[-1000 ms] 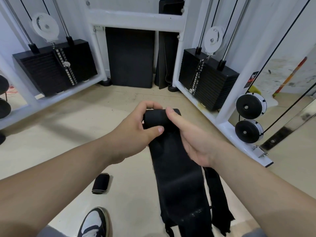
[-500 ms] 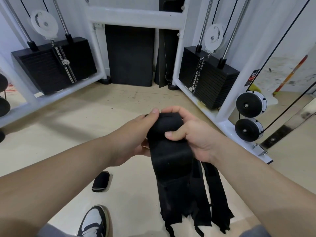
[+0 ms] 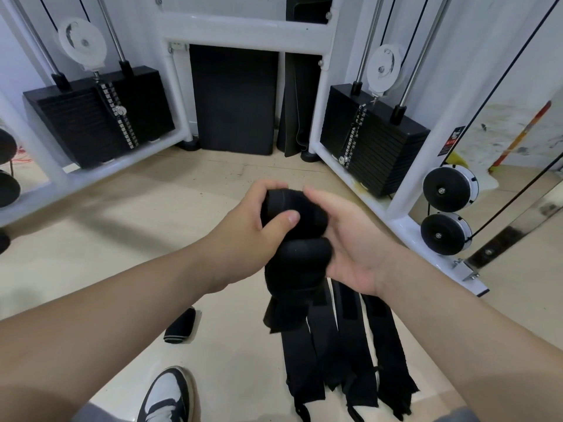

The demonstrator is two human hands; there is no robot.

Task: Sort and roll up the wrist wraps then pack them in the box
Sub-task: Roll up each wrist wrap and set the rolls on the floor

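Wrist wrap [image 3: 294, 254], black, part-rolled, sits mid-air btwn both hands, loose tail hanging down. L hand [image 3: 240, 239] grips the roll w/ fingers curled over the top and thumb across the front. R hand [image 3: 356, 248] cups the other side, palm showing, fingers hidden behind fabric. Unrolled wraps [image 3: 344, 345] hang below; a rolled wrap [image 3: 180, 325] lies on the floor [image 3: 152, 239].

Grey trousers [image 3: 91, 415], forearms [image 3: 137, 300] bare — one black-and-white sneaker [image 3: 166, 397], pale-soled.
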